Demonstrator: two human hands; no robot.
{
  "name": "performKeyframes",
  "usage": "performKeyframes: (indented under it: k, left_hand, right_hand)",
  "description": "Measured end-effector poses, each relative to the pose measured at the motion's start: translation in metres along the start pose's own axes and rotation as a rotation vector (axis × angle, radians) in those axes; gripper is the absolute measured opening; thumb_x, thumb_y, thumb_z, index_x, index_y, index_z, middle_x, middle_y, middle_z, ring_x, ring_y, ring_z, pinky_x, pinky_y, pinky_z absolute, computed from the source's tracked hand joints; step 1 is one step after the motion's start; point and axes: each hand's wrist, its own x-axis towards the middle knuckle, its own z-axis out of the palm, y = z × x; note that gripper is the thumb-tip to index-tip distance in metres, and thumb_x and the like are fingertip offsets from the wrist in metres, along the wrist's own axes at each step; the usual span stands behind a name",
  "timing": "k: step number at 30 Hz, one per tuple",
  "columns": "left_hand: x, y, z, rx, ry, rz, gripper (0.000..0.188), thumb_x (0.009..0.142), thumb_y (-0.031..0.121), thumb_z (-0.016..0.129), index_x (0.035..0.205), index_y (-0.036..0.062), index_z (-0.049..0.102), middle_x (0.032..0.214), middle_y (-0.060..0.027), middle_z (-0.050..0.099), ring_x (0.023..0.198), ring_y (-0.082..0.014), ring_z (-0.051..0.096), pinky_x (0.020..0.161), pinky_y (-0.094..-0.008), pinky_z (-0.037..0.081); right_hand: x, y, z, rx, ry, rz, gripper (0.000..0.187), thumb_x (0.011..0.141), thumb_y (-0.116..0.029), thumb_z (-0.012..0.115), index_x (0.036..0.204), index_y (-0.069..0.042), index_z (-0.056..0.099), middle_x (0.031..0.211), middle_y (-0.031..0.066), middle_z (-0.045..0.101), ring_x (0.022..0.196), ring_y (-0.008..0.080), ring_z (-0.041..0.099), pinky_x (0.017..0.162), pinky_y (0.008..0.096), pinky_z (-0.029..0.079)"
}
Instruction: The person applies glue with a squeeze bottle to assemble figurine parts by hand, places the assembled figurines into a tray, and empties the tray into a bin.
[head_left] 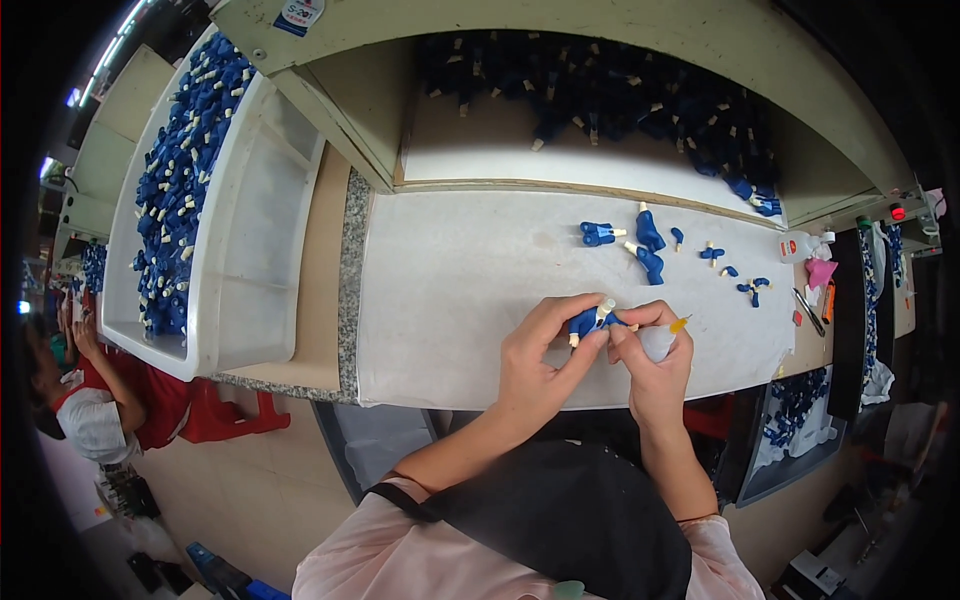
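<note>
Over the near part of the white work sheet [450,300], my left hand [535,365] is closed on a small blue toy figure body [588,321] with a pale peg at its top. My right hand [660,385] holds a small whitish squeeze bottle [657,344] against its palm, its yellow nozzle pointing up to the right. The thumb and forefinger of that hand pinch at the figure's right side, where a small blue arm piece partly shows. Beyond the hands lie blue leg pieces [648,230], a two-legged blue piece [598,234] and several small blue arm pieces [712,253].
A white bin [250,220] full of blue parts stands at left. A shelf [480,150] ahead holds a dark heap of blue parts. At right are a clear bottle [800,246], a pink object [821,272] and an orange cutter [828,302]. Another person [100,410] sits far left.
</note>
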Motion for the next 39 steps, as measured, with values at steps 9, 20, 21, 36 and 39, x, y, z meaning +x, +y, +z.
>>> performKeyframes:
  k: [9,20,21,36,39]
  left_hand:
    - [-0.004,-0.009,0.003,-0.147,0.019,-0.024,0.048,0.069,-0.004,0.064,0.113,-0.0029,0.044,0.099,-0.0081,0.054,0.090,-0.0128,0.052,0.078,-0.0248,0.041]
    - [0.001,-0.011,-0.002,-0.419,0.010,-0.137,0.056,0.065,0.001,0.070,0.114,-0.0016,0.044,0.097,-0.0074,0.056,0.085,-0.0117,0.054,0.076,-0.0241,0.043]
    - [0.002,-0.012,-0.001,-0.398,0.010,-0.128,0.055,0.065,0.001,0.070,0.113,-0.0016,0.044,0.098,-0.0074,0.056,0.085,-0.0118,0.055,0.076,-0.0242,0.043]
    - [-0.003,0.085,-0.119,-0.105,0.269,0.483,0.052,0.067,-0.006,0.065,0.114,-0.0014,0.044,0.105,-0.0131,0.046,0.091,-0.0197,0.054,0.078,-0.0293,0.045]
    - [0.014,0.134,-0.176,-0.102,0.299,0.461,0.052,0.068,-0.004,0.065,0.114,0.0012,0.043,0.103,-0.0106,0.048,0.088,-0.0155,0.053,0.079,-0.0273,0.043]
  right_hand:
    - [0.004,0.002,0.004,0.185,0.041,0.042,0.008,0.075,-0.001,0.056,0.082,0.001,0.054,0.068,0.0029,0.053,0.061,0.0070,0.048,0.055,0.0197,0.039]
    - [0.007,-0.001,0.003,-0.049,0.018,-0.046,0.011,0.074,-0.001,0.059,0.084,0.001,0.057,0.071,0.0009,0.053,0.064,0.0052,0.045,0.059,0.0183,0.037]
    - [0.009,0.000,0.002,-0.049,0.015,-0.052,0.011,0.074,-0.001,0.059,0.084,0.001,0.057,0.071,0.0009,0.053,0.064,0.0052,0.045,0.059,0.0183,0.037]
    - [0.017,0.013,0.015,-0.009,-0.076,-0.098,0.026,0.072,0.000,0.055,0.098,0.003,0.054,0.070,0.0030,0.047,0.057,0.0081,0.045,0.050,0.0196,0.039]
    - [0.023,0.019,0.024,-0.025,-0.114,-0.074,0.022,0.073,-0.003,0.055,0.094,0.005,0.052,0.069,0.0034,0.046,0.055,0.0092,0.044,0.050,0.0197,0.037]
